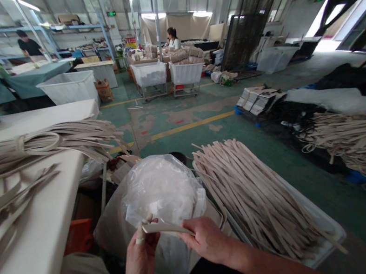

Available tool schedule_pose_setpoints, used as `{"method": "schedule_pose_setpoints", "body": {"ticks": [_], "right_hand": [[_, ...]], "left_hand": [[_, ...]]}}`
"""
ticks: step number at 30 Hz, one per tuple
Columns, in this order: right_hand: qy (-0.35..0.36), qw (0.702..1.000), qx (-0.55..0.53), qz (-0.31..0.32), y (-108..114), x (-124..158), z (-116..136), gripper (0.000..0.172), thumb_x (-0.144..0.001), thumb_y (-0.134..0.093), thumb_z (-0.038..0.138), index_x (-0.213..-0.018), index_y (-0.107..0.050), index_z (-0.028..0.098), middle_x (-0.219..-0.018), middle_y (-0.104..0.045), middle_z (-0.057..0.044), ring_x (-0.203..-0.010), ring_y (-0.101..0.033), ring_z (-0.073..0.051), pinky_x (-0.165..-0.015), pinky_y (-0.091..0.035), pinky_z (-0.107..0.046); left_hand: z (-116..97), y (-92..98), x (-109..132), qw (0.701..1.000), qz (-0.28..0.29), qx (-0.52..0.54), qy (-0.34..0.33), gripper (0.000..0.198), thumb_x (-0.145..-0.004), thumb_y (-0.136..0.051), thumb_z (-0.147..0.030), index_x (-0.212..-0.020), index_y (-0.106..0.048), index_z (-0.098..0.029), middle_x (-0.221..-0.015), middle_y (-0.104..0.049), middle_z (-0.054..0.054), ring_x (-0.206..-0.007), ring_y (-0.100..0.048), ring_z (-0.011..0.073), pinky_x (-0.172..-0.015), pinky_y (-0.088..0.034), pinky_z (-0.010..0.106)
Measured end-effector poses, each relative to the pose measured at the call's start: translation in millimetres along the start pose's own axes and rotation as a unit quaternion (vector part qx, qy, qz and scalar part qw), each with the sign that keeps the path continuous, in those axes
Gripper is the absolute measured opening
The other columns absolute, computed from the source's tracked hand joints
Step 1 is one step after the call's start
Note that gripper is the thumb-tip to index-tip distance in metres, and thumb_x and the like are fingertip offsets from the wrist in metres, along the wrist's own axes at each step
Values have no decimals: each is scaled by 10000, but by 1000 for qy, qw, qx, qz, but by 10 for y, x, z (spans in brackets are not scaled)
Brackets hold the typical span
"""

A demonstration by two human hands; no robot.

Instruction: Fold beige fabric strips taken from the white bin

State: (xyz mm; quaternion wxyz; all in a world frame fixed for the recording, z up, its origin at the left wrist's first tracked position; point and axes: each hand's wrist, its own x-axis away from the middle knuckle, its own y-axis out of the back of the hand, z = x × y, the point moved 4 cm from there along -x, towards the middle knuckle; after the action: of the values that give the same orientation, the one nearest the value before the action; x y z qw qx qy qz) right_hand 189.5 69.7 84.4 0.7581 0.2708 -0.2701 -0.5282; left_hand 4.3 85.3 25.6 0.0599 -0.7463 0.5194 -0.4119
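Pale strip, one: long axis crosswise, spanning between left hand, pinching near its end, and right hand, gripping farther along.

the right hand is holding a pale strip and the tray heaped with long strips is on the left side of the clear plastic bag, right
Not quite: the head view shows the tray heaped with long strips on the right side of the clear plastic bag. The right hand is indeed holding a pale strip.
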Motion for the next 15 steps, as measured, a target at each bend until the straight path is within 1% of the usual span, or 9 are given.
{"method": "schedule_pose_setpoints", "body": {"ticks": [2, 5, 7, 11, 15], "right_hand": [[-4, 1000, 8, 8, -8, -12, 4, 243, -918, -556, 333, -757, -659, 183, -650, -677, -18, -632, -633, -147, -574, -346, -217], [0, 1000, 24, 12, -22, -18, -3, 218, -914, -564, 328, -781, -664, 187, -669, -681, -18, -643, -631, -152, -573, -335, -224], [2, 999, 36, 13, -33, -15, -13, 213, -914, -565, 328, -788, -666, 189, -683, -686, -21, -657, -633, -157, -578, -331, -230], [8, 998, 55, 17, -40, -11, -14, 214, -915, -565, 335, -797, -669, 190, -706, -696, -29, -671, -633, -166, -579, -318, -242], [-5, 998, 61, 8, -19, -20, -17, 209, -906, -574, 320, -777, -670, 187, -685, -689, -27, -657, -626, -163, -571, -305, -247]], "left_hand": [[1, -16, 6, 1000, -1, -4, 1, 557, -366, -955, -415, -807, -765, -132, -815, -778, 99, -724, -706, 191, -621, -584, 240], [-6, -29, 5, 1000, -4, -2, 1, 517, -367, -956, -390, -769, -763, -130, -775, -774, 88, -706, -702, 190, -609, -580, 237], [-10, -29, 3, 1000, -3, 5, -1, 500, -371, -957, -380, -763, -763, -138, -780, -775, 81, -705, -701, 188, -604, -581, 237], [-5, -9, -6, 1000, -1, 4, -3, 506, -416, -943, -412, -800, -769, -132, -795, -774, 89, -715, -700, 182, -620, -585, 236], [20, 10, -20, 1000, -1, 5, -2, 516, -397, -951, -401, -801, -764, -139, -800, -772, 82, -716, -702, 185, -626, -594, 244]]}}
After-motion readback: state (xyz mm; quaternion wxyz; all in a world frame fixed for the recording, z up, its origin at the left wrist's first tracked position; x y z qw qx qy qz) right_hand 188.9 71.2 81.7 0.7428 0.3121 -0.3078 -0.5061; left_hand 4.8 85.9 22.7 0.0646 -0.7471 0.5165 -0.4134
